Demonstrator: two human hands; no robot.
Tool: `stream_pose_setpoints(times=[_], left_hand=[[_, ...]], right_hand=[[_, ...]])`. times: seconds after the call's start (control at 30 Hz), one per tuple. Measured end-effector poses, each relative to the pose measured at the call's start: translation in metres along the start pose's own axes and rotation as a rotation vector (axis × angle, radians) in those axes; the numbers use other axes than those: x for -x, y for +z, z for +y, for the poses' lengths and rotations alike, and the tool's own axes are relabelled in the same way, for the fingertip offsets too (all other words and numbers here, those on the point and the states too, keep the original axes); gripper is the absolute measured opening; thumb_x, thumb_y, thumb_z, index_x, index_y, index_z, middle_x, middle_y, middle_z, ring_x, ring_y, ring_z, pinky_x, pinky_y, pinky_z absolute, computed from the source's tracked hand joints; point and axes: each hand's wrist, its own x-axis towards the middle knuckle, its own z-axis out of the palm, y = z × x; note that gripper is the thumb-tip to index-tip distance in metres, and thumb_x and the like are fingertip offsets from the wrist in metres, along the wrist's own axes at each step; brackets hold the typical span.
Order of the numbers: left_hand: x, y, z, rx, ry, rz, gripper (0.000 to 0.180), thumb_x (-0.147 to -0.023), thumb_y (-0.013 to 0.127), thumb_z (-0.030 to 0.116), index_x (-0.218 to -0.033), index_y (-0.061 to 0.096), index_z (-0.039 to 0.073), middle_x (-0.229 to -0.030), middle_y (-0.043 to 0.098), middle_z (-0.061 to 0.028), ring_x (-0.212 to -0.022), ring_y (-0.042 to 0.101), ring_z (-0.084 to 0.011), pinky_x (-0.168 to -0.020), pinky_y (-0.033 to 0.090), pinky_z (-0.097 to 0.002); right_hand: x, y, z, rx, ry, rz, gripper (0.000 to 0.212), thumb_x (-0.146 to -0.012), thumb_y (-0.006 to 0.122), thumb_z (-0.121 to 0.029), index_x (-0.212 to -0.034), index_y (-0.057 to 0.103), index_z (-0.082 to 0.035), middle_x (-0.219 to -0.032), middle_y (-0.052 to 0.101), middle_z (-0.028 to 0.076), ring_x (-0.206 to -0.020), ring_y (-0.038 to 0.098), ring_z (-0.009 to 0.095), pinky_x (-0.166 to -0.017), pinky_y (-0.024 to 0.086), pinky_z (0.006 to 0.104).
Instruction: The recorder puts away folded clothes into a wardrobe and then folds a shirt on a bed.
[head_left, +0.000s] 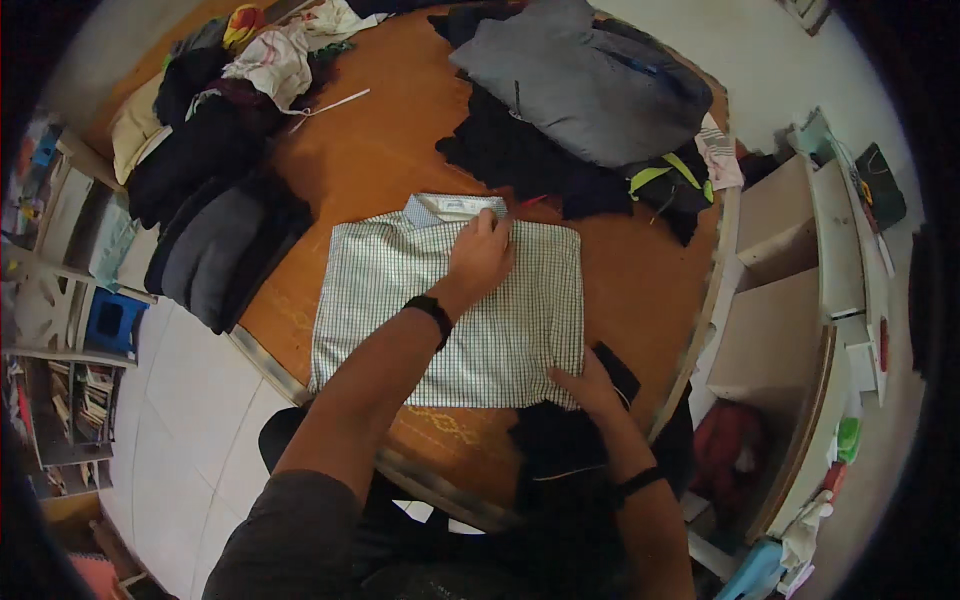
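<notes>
A folded checked shirt [400, 310], pale with thin dark lines, lies flat on the orange-brown cover in front of me. Its collar, with a light blue inner side [423, 212], points away from me. My left hand [483, 252] reaches across the shirt to the right side of the collar, fingers curled on the cloth there. At the shirt's lower right edge is my right hand [590, 390], with its thumb on the fabric and its fingers spread apart from it. A black cloth [555, 445] lies below the shirt, close to my right hand.
Dark folded clothes [225, 240] are piled at the left, with a white garment [272, 68] and others behind. At the far right lies a heap with a grey jacket [590, 85]. Shelves with books [90, 400] stand left, a pale cabinet [765, 330] right.
</notes>
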Motion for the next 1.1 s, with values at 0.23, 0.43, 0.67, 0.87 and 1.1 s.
stream_pose_setpoints(times=[0.23, 0.43, 0.67, 0.87, 1.1], left_hand=[[-0.058, 0.018, 0.001, -0.081, 0.009, -0.217, 0.036, -0.093, 0.073, 0.017, -0.127, 0.073, 0.006, -0.103, 0.084, -0.0174, -0.095, 0.082, -0.0399, -0.084, 0.066, -0.0547], [-0.05, 0.028, -0.006, 0.065, -0.051, -0.246, 0.041, -0.092, 0.073, 0.018, -0.132, 0.073, 0.008, -0.12, 0.082, -0.0223, -0.114, 0.08, -0.0421, -0.1, 0.063, -0.0565], [-0.042, -0.041, -0.012, 0.725, -0.173, -0.367, 0.026, -0.097, 0.071, 0.008, -0.122, 0.066, 0.003, -0.109, 0.083, -0.0223, -0.094, 0.084, -0.0355, -0.078, 0.068, -0.0499], [-0.019, -0.152, -0.076, 1.282, -0.223, -0.533, 0.033, -0.108, 0.07, 0.017, -0.138, 0.057, 0.008, -0.118, 0.081, -0.019, -0.104, 0.083, -0.0292, -0.086, 0.069, -0.0422], [0.088, -0.197, -0.266, 1.44, -0.752, -0.205, 0.047, -0.116, 0.062, 0.038, -0.151, 0.063, 0.008, -0.142, 0.073, -0.0118, -0.135, 0.068, -0.0292, -0.12, 0.053, -0.0493]], right_hand=[[-0.008, 0.004, 0.006, -0.042, 0.018, -0.002, 0.069, -0.1, 0.085, -0.019, -0.159, 0.055, 0.003, -0.143, 0.074, 0.018, -0.13, 0.071, 0.028, -0.116, 0.054, 0.0434], [0.013, 0.025, -0.043, -0.096, -0.021, 0.08, 0.062, -0.104, 0.079, -0.014, -0.16, 0.055, 0.002, -0.144, 0.073, 0.015, -0.127, 0.07, 0.026, -0.114, 0.055, 0.0419], [0.05, 0.041, -0.085, -0.015, -0.11, 0.091, 0.062, -0.106, 0.077, -0.012, -0.161, 0.053, 0.003, -0.147, 0.071, 0.017, -0.133, 0.068, 0.027, -0.117, 0.053, 0.0437], [0.073, 0.119, -0.163, 0.185, -0.386, -0.054, 0.069, -0.103, 0.08, -0.019, -0.163, 0.051, 0.001, -0.151, 0.068, 0.026, -0.14, 0.068, 0.038, -0.119, 0.053, 0.0459], [0.022, 0.338, -0.169, 0.258, -0.598, -0.308, 0.074, -0.098, 0.082, -0.013, -0.163, 0.048, 0.0, -0.142, 0.065, 0.027, -0.127, 0.07, 0.041, -0.108, 0.057, 0.0469]])
